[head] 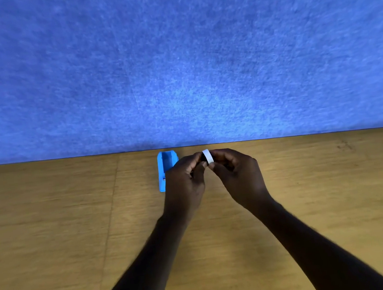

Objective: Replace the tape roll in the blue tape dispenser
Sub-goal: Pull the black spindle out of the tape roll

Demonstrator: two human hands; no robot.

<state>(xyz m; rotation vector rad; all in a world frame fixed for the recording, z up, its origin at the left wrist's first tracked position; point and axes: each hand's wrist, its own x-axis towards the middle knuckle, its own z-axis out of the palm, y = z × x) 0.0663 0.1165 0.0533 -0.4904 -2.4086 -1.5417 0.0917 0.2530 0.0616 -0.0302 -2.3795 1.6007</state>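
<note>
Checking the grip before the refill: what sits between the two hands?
In the head view, the white tape roll is pinched between the left hand and right hand, edge-on.

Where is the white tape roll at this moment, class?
In the head view the tape roll is held between the left hand and right hand, just right of the blue tape dispenser, near the blue wall.

Two bare forearms enter from the lower edge of the frame, one from lower left, one from lower right; no sleeves cover them up to the frame edge; the left hand (183,182) and right hand (238,174) wear no gloves; wrists and fingers (218,154) carry no visible watch, ring or band.
</note>
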